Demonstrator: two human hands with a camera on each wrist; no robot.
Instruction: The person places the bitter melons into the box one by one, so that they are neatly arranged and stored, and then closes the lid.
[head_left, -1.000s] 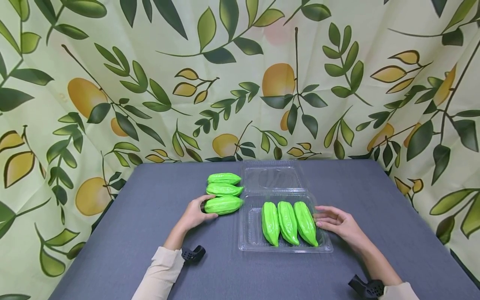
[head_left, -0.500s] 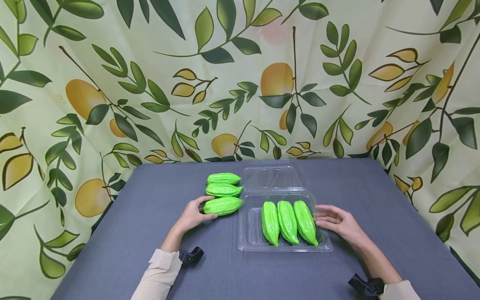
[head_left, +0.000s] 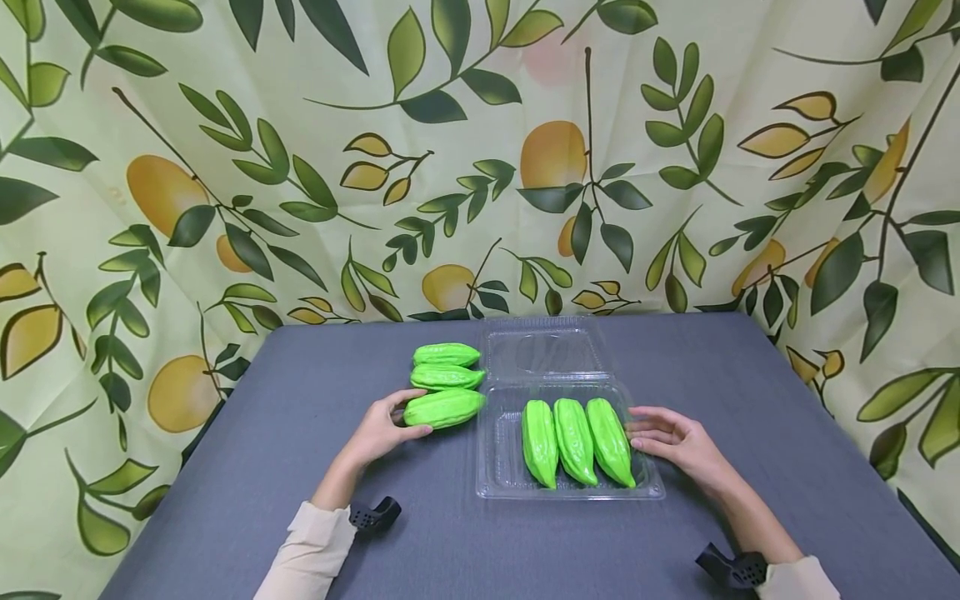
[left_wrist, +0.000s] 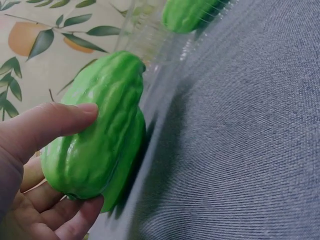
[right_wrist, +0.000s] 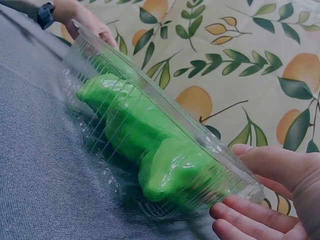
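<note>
My left hand [head_left: 377,427] grips the nearest of three bright green, ridged bitter melons [head_left: 444,409], with the thumb on its near side and the fingers round its blunt end. In the left wrist view this bitter melon [left_wrist: 95,130] overlaps another one behind it. The other two loose bitter melons [head_left: 447,377] lie just beyond. A clear plastic clamshell container [head_left: 570,493] stands to the right, holding three more bitter melons [head_left: 576,442] side by side. My right hand [head_left: 678,442] holds the container's right rim, thumb at the top edge and fingers lower against the wall [right_wrist: 250,192].
The container's clear lid [head_left: 546,354] lies folded back toward the far edge of the grey cloth-covered table [head_left: 315,375]. A patterned leaf-and-fruit curtain [head_left: 480,167] hangs behind and on both sides.
My left hand has shifted slightly to the left, and the bitter melon in it has tilted a little, its pointed end higher. My right hand stays at the container's rim.
</note>
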